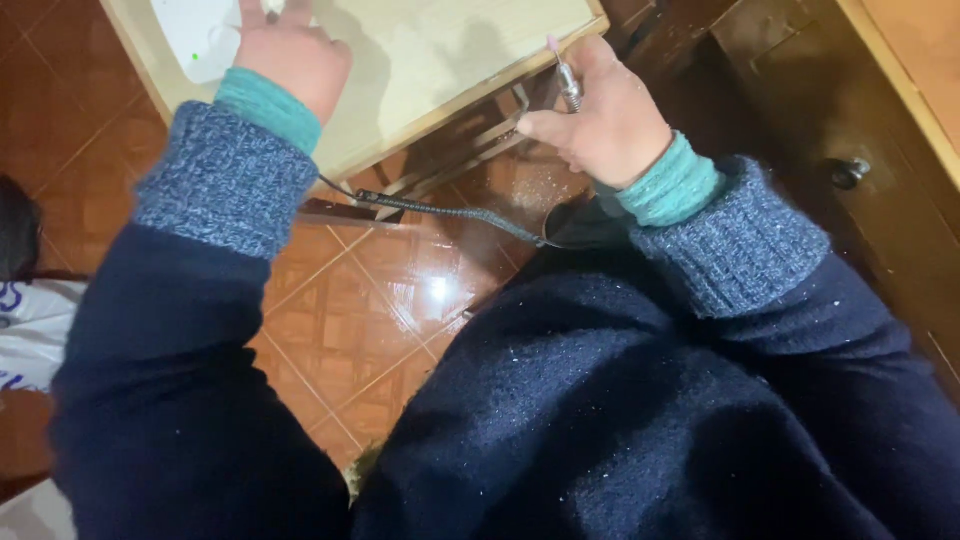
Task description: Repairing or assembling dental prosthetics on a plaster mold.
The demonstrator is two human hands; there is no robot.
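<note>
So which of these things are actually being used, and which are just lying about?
In use:
- left hand resting on the white piece on the table
- right hand gripping a metal tool with its coiled cord

Lying about:
- dark cabinet
- white cloth on the floor

We saw the surface point(440, 70) at twelve o'clock, with our left grip point(290, 55) resting on a flat sheet point(195, 35) at its eleven o'clock corner. Our right grip point(600, 115) held a slim tool point(568, 80) at the surface's one o'clock edge. Its cord point(450, 212) ran below, over the floor point(380, 300). A cabinet point(850, 120) stood at two o'clock.
</note>
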